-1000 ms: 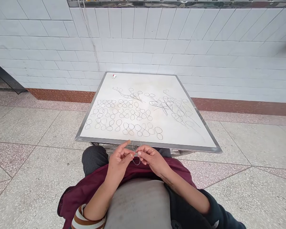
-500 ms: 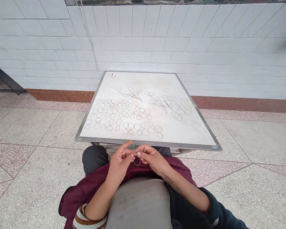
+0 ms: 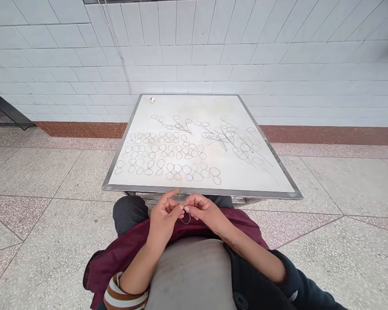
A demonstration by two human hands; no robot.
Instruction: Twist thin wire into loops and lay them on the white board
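Just in front of the table's near edge, my left hand (image 3: 166,212) and my right hand (image 3: 203,210) meet, fingertips touching. Between them they pinch a thin wire loop (image 3: 188,221); its lower curve hangs below the fingers and a fainter part rises above them. The left index finger points up towards the table edge, while the thumb and other fingertips press together. My right thumb and index finger close on the wire's middle, where fingertips hide the crossing. Several figure-eight wire loops (image 3: 216,176) lie in rows on the white table (image 3: 142,183).
Long-tailed wire loops (image 3: 224,137) lie tangled over the table's back and right. A small red-and-white object (image 3: 152,100) sits near the far left corner. The table has a grey metal rim (image 3: 271,194). Behind it stands a white tiled wall (image 3: 194,56).
The view has tilted slightly, shifting the wall upward. Both hands keep their pinch on the wire loop, with only slight finger movement.
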